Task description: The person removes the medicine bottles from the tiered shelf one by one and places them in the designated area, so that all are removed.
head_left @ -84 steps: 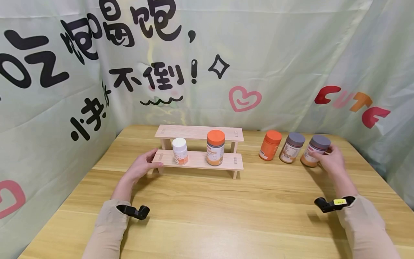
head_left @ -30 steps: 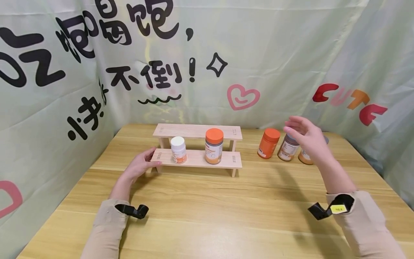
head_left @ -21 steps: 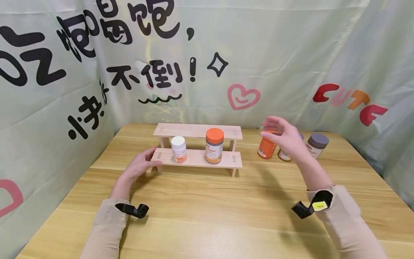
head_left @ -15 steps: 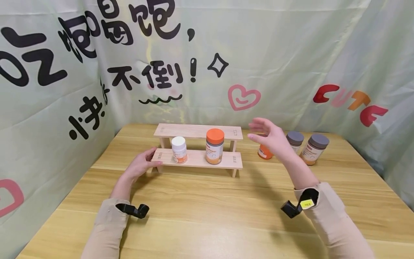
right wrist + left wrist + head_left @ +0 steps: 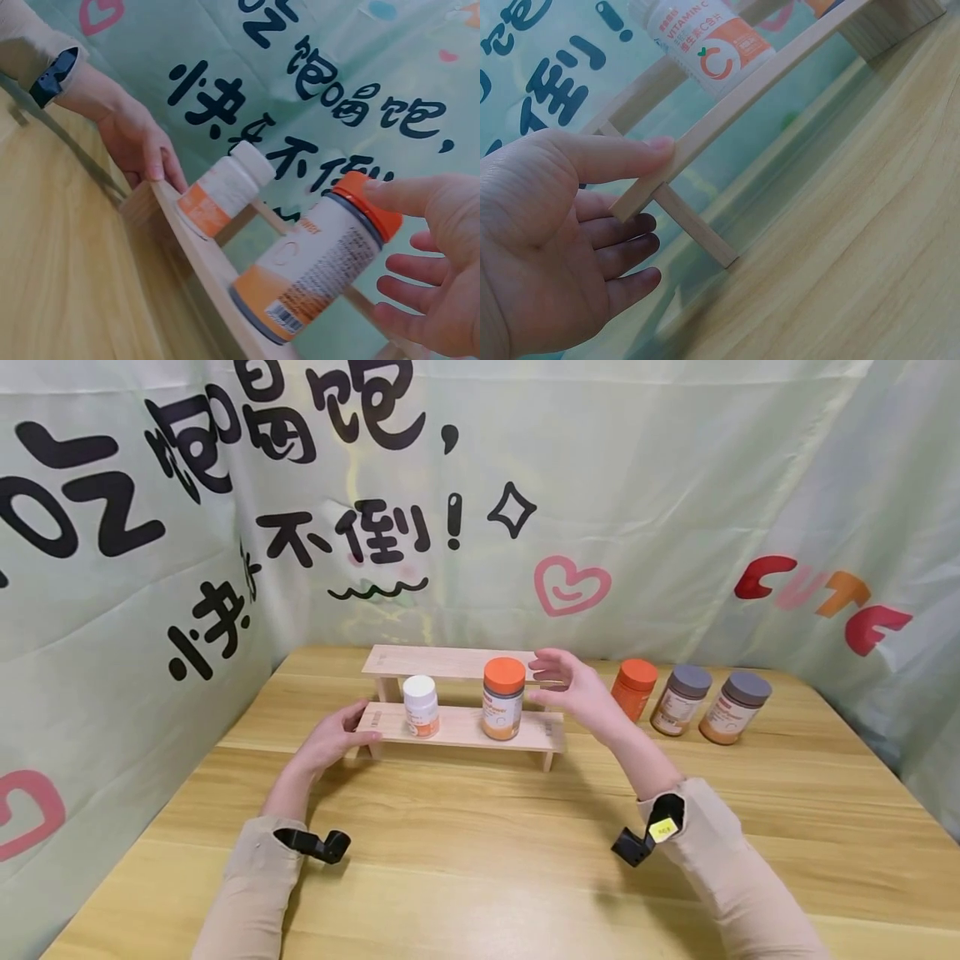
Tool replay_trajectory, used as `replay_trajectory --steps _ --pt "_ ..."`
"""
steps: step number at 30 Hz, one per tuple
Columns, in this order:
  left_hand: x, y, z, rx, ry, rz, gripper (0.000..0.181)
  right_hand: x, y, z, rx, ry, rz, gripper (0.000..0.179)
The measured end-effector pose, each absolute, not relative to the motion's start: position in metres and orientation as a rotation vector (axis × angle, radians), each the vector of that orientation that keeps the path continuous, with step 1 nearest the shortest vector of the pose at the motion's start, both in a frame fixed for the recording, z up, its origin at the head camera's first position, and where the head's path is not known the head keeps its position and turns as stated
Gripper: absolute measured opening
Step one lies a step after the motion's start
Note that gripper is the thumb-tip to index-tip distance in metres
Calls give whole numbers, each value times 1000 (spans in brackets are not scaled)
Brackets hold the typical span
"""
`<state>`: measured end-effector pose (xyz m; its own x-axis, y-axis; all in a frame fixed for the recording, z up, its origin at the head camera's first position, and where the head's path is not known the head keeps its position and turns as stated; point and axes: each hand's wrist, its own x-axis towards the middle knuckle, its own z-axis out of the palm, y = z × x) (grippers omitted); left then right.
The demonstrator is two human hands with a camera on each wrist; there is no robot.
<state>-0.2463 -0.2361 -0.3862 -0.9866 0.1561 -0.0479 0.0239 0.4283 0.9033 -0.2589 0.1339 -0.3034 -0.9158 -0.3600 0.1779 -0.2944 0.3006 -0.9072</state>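
Observation:
My left hand (image 5: 330, 743) grips the left end of a two-step wooden shelf (image 5: 459, 716); in the left wrist view its thumb (image 5: 649, 155) lies on the lower board's edge, the other fingers below it. On that board stand a small white vitamin C bottle (image 5: 422, 708) with a white cap and, to its right, a taller supplement jar (image 5: 502, 706) with an orange lid. My right hand (image 5: 581, 697) is beside this jar, fingers spread and nothing held. In the right wrist view the thumb (image 5: 397, 193) overlaps the orange lid (image 5: 364, 202), the other fingers apart from the jar.
To the right on the wooden table (image 5: 465, 843) stand an orange bottle (image 5: 634, 685), partly behind my right hand, and two grey-lidded jars, one in the middle (image 5: 678, 703) and one rightmost (image 5: 731, 714). A printed curtain (image 5: 660, 510) hangs close behind the table.
My right hand has let go of the rightmost grey-lidded jar and moved left, past the other bottles, to the orange-lidded jar on the shelf. My left hand stays at the shelf's end.

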Motion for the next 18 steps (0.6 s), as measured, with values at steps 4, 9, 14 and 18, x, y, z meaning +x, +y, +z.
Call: replay_trajectory --steps 4,9,14,18 --pt "-247 -236 -387 171 2542 1619 84 -263 122 -310 -661 2489 -1686 67" --pt "-246 -236 -386 163 2549 1608 84 -265 111 -316 -715 2467 -1710 64" --pt "-246 -236 -386 163 2557 1600 85 -265 103 -318 -657 2514 -1696 64" --pt "-247 -237 -387 160 2547 1616 85 -265 101 -318 -610 2539 -1692 63"
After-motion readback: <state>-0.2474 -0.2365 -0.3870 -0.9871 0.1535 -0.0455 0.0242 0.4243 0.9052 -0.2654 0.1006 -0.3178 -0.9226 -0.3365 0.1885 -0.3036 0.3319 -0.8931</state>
